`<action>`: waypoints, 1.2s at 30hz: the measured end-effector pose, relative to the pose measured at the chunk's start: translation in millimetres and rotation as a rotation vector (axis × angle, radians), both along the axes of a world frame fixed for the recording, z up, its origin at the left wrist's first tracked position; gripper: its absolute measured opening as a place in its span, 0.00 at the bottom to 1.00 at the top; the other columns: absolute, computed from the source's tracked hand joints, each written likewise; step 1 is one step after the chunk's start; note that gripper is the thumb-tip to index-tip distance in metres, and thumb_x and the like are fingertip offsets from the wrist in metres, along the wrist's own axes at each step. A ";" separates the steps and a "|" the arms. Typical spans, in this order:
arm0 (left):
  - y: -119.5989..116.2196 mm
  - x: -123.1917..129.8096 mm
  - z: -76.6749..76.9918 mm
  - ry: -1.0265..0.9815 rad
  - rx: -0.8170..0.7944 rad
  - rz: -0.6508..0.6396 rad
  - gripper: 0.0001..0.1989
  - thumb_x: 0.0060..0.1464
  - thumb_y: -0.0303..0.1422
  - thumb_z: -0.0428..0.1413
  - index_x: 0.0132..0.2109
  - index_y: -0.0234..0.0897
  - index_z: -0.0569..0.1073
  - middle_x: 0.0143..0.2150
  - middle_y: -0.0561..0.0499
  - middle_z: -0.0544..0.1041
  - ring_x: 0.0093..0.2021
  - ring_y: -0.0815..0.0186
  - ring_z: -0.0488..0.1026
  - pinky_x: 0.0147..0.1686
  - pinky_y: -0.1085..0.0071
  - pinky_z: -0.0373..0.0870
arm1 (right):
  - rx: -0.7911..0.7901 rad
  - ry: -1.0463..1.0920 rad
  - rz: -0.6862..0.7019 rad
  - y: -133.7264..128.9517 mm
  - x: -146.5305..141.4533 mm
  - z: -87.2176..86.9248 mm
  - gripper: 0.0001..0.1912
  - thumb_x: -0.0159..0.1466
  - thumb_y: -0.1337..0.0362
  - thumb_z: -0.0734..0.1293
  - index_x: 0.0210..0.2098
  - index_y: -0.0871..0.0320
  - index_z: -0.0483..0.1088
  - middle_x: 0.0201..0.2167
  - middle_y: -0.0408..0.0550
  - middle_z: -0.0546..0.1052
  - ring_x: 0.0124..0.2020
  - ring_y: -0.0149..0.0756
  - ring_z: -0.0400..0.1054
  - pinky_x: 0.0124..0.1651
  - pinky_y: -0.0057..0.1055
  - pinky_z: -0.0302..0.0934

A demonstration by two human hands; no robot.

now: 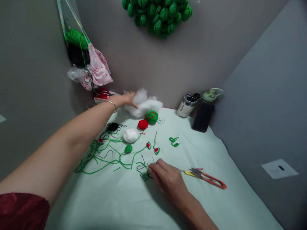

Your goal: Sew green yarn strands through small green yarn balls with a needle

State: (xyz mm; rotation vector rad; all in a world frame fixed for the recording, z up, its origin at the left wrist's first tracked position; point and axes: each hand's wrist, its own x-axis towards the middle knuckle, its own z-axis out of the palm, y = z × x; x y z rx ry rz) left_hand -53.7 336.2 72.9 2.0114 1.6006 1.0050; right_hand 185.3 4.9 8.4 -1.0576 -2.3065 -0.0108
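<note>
My left hand (129, 99) reaches to the back of the table, its fingers apart and touching a heap of white stuffing (150, 105). Closer to me, my right hand (165, 175) is closed in a pinch low over the cloth. A thin needle (153, 160) seems to stick up from its fingertips, partly hidden. Green and black yarn scraps (144, 172) lie against those fingers. Two small red, white and green crocheted pieces (156, 150) rest beyond them. Yellow-and-orange thread snips (207, 178) lie to the right of that hand.
Balls of white (131, 136), red (143, 124) and green yarn (152, 118) stand mid-table. Loose green strands (86, 168) spread leftward. A pen cup (185, 108), phone (202, 117) and bottle (210, 94) are back right. Green crocheted pieces (158, 10) and a pink bag (100, 67) hang above.
</note>
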 end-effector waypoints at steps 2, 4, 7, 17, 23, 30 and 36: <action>-16.1 -10.1 26.0 0.092 -0.041 0.005 0.43 0.27 0.34 0.74 0.56 0.39 0.75 0.62 0.34 0.72 0.61 0.37 0.69 0.60 0.49 0.63 | -0.012 0.048 -0.024 1.1 2.5 0.9 0.12 0.74 0.68 0.58 0.39 0.58 0.73 0.28 0.45 0.71 0.25 0.30 0.63 0.29 0.28 0.56; -50.8 -17.1 43.5 0.268 0.036 0.003 0.44 0.31 0.32 0.73 0.60 0.42 0.72 0.63 0.38 0.70 0.61 0.41 0.69 0.59 0.53 0.63 | -0.026 0.107 -0.046 2.8 5.8 1.3 0.12 0.73 0.69 0.57 0.43 0.58 0.73 0.31 0.47 0.73 0.27 0.31 0.66 0.31 0.27 0.58; -131.6 -17.1 39.0 0.297 0.168 -0.059 0.23 0.50 0.37 0.65 0.54 0.41 0.75 0.47 0.44 0.78 0.47 0.54 0.76 0.50 0.62 0.67 | -0.062 0.194 -0.067 5.5 10.8 2.0 0.17 0.72 0.71 0.55 0.53 0.57 0.71 0.36 0.50 0.75 0.33 0.34 0.70 0.36 0.28 0.63; -276.1 -7.0 -67.9 0.479 -0.033 -0.153 0.16 0.60 0.35 0.52 0.53 0.42 0.75 0.54 0.40 0.74 0.48 0.49 0.75 0.44 0.57 0.70 | -0.363 0.560 -0.168 11.7 12.0 6.0 0.09 0.69 0.60 0.63 0.43 0.57 0.71 0.27 0.43 0.76 0.27 0.32 0.67 0.35 0.30 0.61; -271.0 -7.0 -45.7 -0.038 -0.033 -0.215 0.12 0.54 0.34 0.57 0.47 0.43 0.75 0.50 0.44 0.77 0.52 0.52 0.75 0.55 0.56 0.70 | -0.289 0.681 -0.112 17.0 15.0 8.6 0.11 0.63 0.56 0.71 0.32 0.57 0.79 0.31 0.49 0.75 0.30 0.34 0.65 0.34 0.32 0.61; -297.0 16.1 -16.2 -1.149 -0.483 -0.268 0.07 0.53 0.34 0.57 0.41 0.42 0.75 0.43 0.48 0.81 0.45 0.59 0.80 0.53 0.57 0.77 | -0.633 0.955 -0.037 5.1 5.8 19.1 0.17 0.63 0.51 0.71 0.39 0.59 0.81 0.25 0.44 0.73 0.21 0.27 0.60 0.24 0.28 0.57; -305.2 32.7 -38.5 -1.297 -0.647 -0.194 0.06 0.54 0.32 0.57 0.38 0.40 0.78 0.41 0.46 0.82 0.36 0.64 0.79 0.47 0.64 0.80 | -0.767 0.907 0.036 -8.9 -6.3 25.4 0.18 0.61 0.52 0.71 0.41 0.60 0.80 0.21 0.40 0.68 0.22 0.26 0.58 0.24 0.26 0.54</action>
